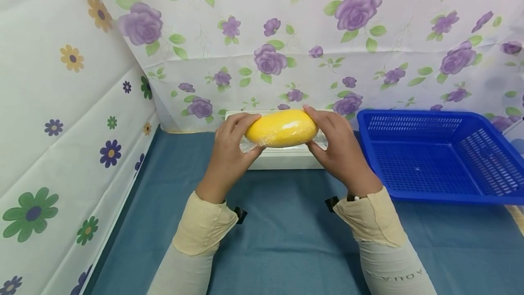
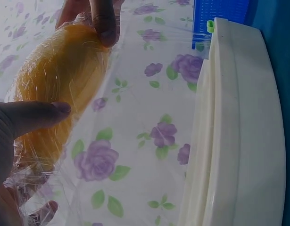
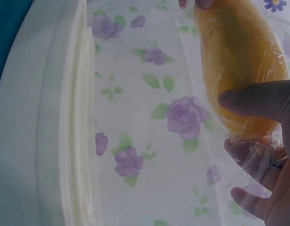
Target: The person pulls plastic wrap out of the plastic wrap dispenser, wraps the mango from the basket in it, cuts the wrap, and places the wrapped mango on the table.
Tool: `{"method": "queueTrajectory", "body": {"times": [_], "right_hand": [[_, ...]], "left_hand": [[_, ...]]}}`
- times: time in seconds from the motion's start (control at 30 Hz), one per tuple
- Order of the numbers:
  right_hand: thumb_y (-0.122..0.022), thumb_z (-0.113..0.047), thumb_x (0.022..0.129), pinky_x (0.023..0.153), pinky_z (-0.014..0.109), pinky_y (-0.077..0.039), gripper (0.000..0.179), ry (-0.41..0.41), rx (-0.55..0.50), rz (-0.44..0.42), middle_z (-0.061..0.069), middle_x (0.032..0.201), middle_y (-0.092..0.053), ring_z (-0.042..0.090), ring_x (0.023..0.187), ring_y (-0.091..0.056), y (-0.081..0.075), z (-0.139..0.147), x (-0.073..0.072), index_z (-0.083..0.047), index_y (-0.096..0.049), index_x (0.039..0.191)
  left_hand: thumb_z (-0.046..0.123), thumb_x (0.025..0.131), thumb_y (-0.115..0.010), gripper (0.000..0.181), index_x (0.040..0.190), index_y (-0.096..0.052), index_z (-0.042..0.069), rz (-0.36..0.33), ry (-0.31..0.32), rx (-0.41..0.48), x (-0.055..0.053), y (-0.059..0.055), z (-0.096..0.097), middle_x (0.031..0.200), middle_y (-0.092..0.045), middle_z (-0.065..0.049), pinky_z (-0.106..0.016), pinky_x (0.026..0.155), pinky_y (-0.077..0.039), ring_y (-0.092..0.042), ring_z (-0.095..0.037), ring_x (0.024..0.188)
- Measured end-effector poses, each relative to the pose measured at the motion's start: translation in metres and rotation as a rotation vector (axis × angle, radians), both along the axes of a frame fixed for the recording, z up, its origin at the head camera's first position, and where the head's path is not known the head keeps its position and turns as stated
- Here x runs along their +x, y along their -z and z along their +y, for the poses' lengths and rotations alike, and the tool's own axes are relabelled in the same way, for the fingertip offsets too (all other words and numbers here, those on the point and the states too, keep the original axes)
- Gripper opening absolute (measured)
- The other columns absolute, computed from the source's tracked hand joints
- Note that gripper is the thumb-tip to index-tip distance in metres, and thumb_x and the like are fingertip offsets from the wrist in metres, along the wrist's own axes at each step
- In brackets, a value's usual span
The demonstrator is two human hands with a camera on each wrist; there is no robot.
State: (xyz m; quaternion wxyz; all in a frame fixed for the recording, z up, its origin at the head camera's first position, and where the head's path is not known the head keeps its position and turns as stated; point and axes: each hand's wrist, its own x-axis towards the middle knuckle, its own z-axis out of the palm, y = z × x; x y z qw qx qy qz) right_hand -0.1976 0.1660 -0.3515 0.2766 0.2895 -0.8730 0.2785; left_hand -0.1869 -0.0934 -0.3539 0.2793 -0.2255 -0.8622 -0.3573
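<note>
A smooth yellow oval thing (image 1: pixel 280 129), wrapped in shiny clear cling film (image 2: pixel 29 183), is held up lengthwise in front of me. My left hand (image 1: pixel 229 147) grips its left end, thumb below and fingers above. At its right end my right hand (image 1: pixel 340 149) holds it the same way. Bunched film hangs around both ends in the wrist views. Behind and below it lies a long white cling film dispenser (image 1: pixel 286 163), partly hidden by the yellow thing. A small green slider (image 2: pixel 210 26) shows at one end of the dispenser in the left wrist view.
A blue plastic basket (image 1: pixel 413 195) with slotted walls stands at the right. Blue-green cloth (image 1: pixel 286 236) covers the table. Flower-printed white sheeting (image 1: pixel 245 26) hangs behind the dispenser, and another flowered sheet (image 1: pixel 53 81) rises along the left side.
</note>
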Motion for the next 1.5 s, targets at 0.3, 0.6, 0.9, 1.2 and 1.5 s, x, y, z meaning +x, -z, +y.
{"method": "queueTrajectory", "body": {"times": [0.3,0.6,0.9,1.2,1.5], "right_hand": [[-0.083,-0.003,0.082,0.112,0.061,-0.035,0.082,-0.004,-0.016,0.035,0.016,0.135,-0.060,0.034,0.124,-0.055,-0.006,0.000,0.005,-0.017,-0.045,0.153],[-0.083,0.000,0.080,0.113,0.060,-0.034,0.083,-0.003,-0.028,0.069,0.017,0.134,-0.060,0.035,0.125,-0.054,-0.010,0.001,0.010,-0.017,-0.045,0.153],[-0.081,0.002,0.081,0.112,0.060,-0.035,0.081,-0.007,-0.038,0.096,0.017,0.131,-0.061,0.036,0.124,-0.054,-0.015,0.001,0.014,-0.017,-0.046,0.152],[-0.080,0.004,0.081,0.112,0.061,-0.035,0.081,-0.024,-0.057,0.133,0.016,0.134,-0.060,0.035,0.126,-0.054,-0.019,0.001,0.019,-0.016,-0.046,0.152],[-0.080,0.005,0.081,0.112,0.060,-0.035,0.080,-0.032,-0.073,0.139,0.016,0.134,-0.060,0.034,0.127,-0.053,-0.025,0.001,0.025,-0.017,-0.048,0.151]], "left_hand": [[0.009,0.078,-0.088,0.065,0.137,-0.060,0.015,0.036,0.012,0.012,0.006,-0.006,0.001,0.134,-0.057,-0.008,-0.055,0.111,-0.036,-0.053,-0.026,0.127],[0.007,0.078,-0.087,0.065,0.136,-0.060,0.014,0.067,0.013,0.008,0.011,-0.012,0.001,0.134,-0.057,-0.009,-0.053,0.110,-0.037,-0.052,-0.028,0.129],[0.007,0.078,-0.087,0.064,0.136,-0.060,0.014,0.096,0.020,0.009,0.015,-0.017,0.000,0.135,-0.057,-0.009,-0.051,0.109,-0.037,-0.052,-0.028,0.128],[0.006,0.079,-0.086,0.063,0.136,-0.060,0.014,0.135,0.030,0.013,0.021,-0.022,0.000,0.134,-0.057,-0.010,-0.051,0.109,-0.037,-0.053,-0.028,0.126],[0.005,0.079,-0.085,0.063,0.137,-0.060,0.014,0.153,0.047,0.023,0.025,-0.025,-0.001,0.135,-0.056,-0.010,-0.050,0.110,-0.036,-0.052,-0.028,0.127]]}}
